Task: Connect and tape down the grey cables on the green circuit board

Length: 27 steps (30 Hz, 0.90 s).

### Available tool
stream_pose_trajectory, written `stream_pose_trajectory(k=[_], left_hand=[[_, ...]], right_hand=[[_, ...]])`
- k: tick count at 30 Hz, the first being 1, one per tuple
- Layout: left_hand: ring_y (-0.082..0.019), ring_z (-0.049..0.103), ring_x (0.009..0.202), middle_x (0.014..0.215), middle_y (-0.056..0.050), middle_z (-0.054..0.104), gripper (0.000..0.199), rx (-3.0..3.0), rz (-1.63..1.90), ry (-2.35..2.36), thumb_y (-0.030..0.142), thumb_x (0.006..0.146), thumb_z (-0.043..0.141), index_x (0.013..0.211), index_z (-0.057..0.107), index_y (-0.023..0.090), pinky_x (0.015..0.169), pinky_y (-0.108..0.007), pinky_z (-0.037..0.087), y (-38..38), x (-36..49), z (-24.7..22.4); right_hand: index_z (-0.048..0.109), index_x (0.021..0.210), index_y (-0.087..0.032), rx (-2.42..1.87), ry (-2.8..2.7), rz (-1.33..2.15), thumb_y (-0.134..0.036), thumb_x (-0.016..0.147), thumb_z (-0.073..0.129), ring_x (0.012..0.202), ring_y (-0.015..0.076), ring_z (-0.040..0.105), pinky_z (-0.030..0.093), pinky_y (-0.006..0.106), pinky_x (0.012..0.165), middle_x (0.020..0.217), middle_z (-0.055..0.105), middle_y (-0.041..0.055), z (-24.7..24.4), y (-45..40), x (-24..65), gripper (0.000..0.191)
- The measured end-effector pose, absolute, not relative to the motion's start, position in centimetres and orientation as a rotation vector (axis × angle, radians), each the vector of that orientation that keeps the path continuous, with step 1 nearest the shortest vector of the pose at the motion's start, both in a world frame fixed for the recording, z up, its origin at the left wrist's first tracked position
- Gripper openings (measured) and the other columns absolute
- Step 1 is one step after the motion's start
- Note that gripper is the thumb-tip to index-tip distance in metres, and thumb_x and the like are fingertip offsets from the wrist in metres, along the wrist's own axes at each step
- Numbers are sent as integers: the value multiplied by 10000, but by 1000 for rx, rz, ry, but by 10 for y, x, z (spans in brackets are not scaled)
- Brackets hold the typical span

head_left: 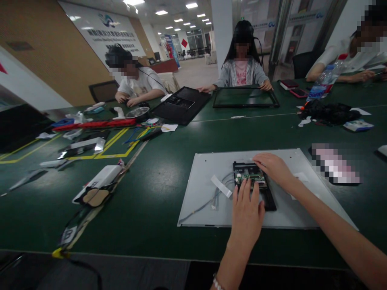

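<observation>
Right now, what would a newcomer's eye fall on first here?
Probably the pale panel, right of centre on the green table, where the left hand and right hand are at a circuit board. Next, perhaps, the black frame across the table, before a co-worker.

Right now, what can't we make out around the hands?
All in the head view:
- Part of the circuit board: covered by the left hand.
- Underside of the black frame: faces the silver panel.
- Right hand: its back hides the palm side and any grip.
- Bracelet: cut off by the bottom edge.
- Board markings: too small.
</observation>
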<state>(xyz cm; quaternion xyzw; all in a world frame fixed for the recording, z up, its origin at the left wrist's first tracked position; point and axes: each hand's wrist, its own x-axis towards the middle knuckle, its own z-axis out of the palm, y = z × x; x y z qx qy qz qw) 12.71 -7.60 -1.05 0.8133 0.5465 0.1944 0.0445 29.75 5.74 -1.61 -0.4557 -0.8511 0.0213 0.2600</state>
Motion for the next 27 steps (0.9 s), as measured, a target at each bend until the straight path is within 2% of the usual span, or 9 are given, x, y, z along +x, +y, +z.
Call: stream_pose_trajectory(k=[6,14,17,27], left_hand=[[-244,307,1420,1511,-117,379,477,2487,594,1678,254,947,435,1417,395,176,1155,-506,297,-76,127,-15],[-254,319,1413,1504,-115,391,485,2505,600,1684,245,934,453,1412,399,180,1140,-511,325,-75,127,-16],[-252,320,1414,1501,-117,394,478,2510,601,1683,241,935,452,1407,404,178,1142,-507,324,-75,128,-15],[-240,266,1439,1511,-128,377,478,2480,651,1651,204,937,435,1408,383,139,1167,-485,288,-78,128,-10]], right_hand=[[727,989,-198,-1197,-2355,118,-201,914,494,961,227,681,513,399,901,1018,740,91,-26,62,296,245],[723,1000,-168,-1224,-2332,148,-190,911,481,966,245,678,508,425,912,1026,738,110,-22,60,294,259],[724,1001,-170,-1229,-2309,170,-195,912,472,969,233,678,517,404,907,1034,737,102,-23,58,293,268],[698,1110,-182,-1294,-2185,196,-288,936,424,1046,246,662,501,441,958,1107,722,103,-14,47,301,341]])
